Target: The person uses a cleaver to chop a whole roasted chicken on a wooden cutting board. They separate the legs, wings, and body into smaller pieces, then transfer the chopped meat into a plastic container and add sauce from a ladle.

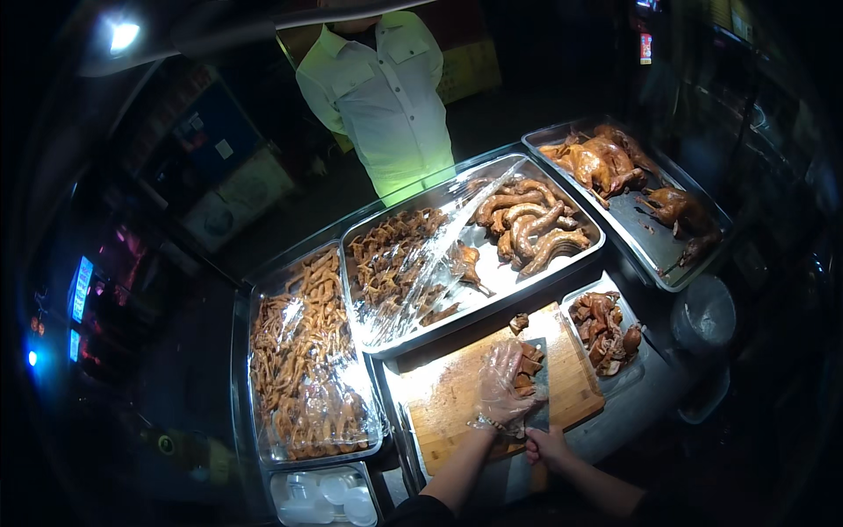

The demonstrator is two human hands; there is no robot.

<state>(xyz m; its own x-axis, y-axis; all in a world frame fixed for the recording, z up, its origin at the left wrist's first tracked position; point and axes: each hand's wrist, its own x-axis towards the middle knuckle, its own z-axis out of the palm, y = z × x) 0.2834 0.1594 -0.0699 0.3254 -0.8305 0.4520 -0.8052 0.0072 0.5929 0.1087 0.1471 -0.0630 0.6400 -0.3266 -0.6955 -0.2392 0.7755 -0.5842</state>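
Note:
My left hand [502, 385], in a clear plastic glove with a beaded bracelet at the wrist, cups the side of several chopped pieces of browned meat [529, 369]. These pieces lie on the wide blade of a cleaver [540, 410], which rests flat or nearly so over a wooden cutting board [451, 412]. My bare right hand [548, 448] grips the cleaver's handle at the board's near edge. One small chunk of meat [519, 323] sits apart near the far edge of the board. My left fingertips are blurred by the glove's glare.
Right of the board, a small tray [634, 375] holds cut meat. Beyond stand a large metal tray [596, 245] of necks and other meat, partly under plastic film, and a tray [665, 253] of whole birds. A film-covered tray [375, 448] is left. A person [395, 99] stands opposite.

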